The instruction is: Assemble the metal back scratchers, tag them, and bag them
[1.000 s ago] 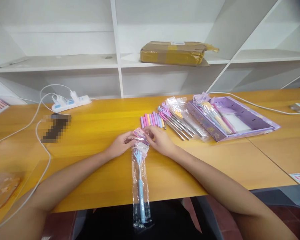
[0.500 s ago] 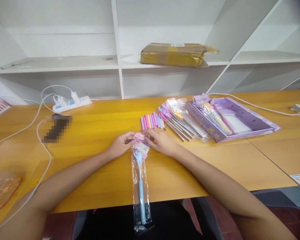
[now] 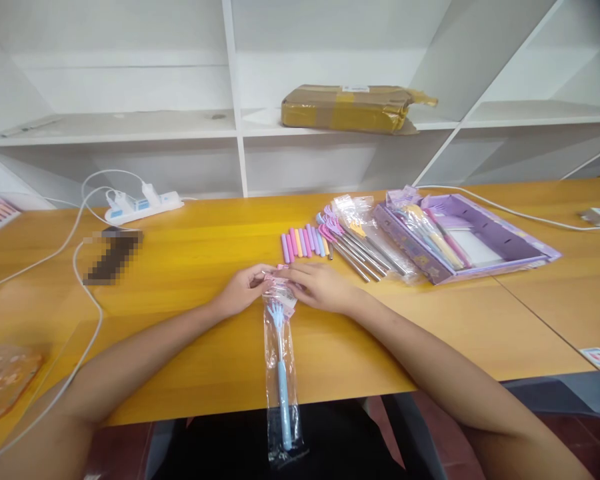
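Note:
A clear plastic bag (image 3: 267,373) hangs down over the table's front edge with a light blue back scratcher (image 3: 283,393) inside, its hand-shaped head uppermost. At the bag's top, my left hand (image 3: 243,288) pinches the left side of the header end. My right hand (image 3: 320,287) is closed on the right side of that same end, its fingers lying across the pink and white card (image 3: 286,300) and hiding most of it. Just beyond my hands lies a row of pink, purple, yellow and blue handle tubes (image 3: 304,243).
Metal-shafted back scratchers (image 3: 355,250) and clear bags lie right of the tubes. A purple open box (image 3: 510,233) holds bagged pieces. A power strip (image 3: 145,207) with white cables is at left; a taped carton (image 3: 345,110) sits on the shelf.
My right hand's fingers have moved left and flattened over the bag's top, covering the card that showed between my hands. My left hand and the back scratcher have barely moved.

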A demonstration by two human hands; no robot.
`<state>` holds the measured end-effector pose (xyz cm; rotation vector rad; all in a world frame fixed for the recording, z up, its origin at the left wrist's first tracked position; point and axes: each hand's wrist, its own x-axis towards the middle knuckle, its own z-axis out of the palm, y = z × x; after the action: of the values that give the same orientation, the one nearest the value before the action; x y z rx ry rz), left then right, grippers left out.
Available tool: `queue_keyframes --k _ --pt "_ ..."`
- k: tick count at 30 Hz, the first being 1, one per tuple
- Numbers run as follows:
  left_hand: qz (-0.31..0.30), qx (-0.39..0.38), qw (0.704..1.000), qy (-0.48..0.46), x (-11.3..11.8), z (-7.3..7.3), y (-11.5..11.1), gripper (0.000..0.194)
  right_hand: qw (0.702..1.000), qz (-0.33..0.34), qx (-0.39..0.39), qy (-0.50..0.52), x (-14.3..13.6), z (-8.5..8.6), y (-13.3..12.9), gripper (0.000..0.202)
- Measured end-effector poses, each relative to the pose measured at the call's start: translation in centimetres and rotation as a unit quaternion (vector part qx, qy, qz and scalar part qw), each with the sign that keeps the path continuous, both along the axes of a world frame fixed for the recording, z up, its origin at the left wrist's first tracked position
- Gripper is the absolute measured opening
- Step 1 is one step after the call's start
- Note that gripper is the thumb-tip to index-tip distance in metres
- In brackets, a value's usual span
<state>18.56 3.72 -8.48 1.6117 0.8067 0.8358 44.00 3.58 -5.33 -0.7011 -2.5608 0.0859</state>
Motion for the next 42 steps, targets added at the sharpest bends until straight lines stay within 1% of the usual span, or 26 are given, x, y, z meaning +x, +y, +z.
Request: queue_keyframes --k 4,8,13,17,21,25,28,30,35,39,42 --pt "0.003 0.009 1.000 -0.001 -0.1 0.4 0.0 0.038 1.000 -0.003 0.009 -0.019 0.1 0.1 -0.1 0.040" --pt "0.029 0.016 0.999 -0.002 -0.3 0.8 0.0 0.043 1.000 -0.016 0.011 -0.002 0.1 -0.3 0.1 0.038" --pt "0.057 0.020 0.998 0.016 -0.4 0.6 0.1 0.046 1.000 -0.011 -0.002 0.009 -0.1 -0.5 0.0 0.041" --pt "0.077 0.027 0.997 0.011 -0.5 0.3 0.3 0.045 0.998 -0.008 -0.055 0.028 -0.2 -0.2 -0.4 0.047" --pt "0.081 0.039 0.996 0.010 -0.4 0.6 0.3 0.045 0.987 0.017 -0.139 0.074 -0.6 0.1 -0.7 0.051" --pt "0.061 0.045 0.997 0.018 -0.5 0.9 0.1 0.046 0.972 0.056 -0.201 0.109 -1.1 0.1 -0.8 0.048" --pt "0.060 0.041 0.997 0.016 -0.5 0.8 0.2 0.046 0.964 0.061 -0.228 0.120 -1.2 0.0 -0.8 0.045" --pt "0.068 0.032 0.997 0.008 -0.5 0.7 0.2 0.046 0.964 0.051 -0.221 0.139 -1.2 -0.1 -0.6 0.043" --pt "0.073 0.018 0.997 -0.024 -0.3 0.9 0.1 0.044 0.968 0.030 -0.165 0.186 -1.1 -0.5 -0.2 0.045" --pt "0.025 -0.025 0.999 -0.023 -0.1 0.7 0.0 0.048 0.963 0.031 -0.152 0.219 -1.1 -0.3 -0.3 0.040" --pt "0.008 -0.018 1.000 0.006 0.0 0.4 -0.1 0.046 0.960 0.049 -0.142 0.236 -0.9 -0.1 -0.6 0.035"
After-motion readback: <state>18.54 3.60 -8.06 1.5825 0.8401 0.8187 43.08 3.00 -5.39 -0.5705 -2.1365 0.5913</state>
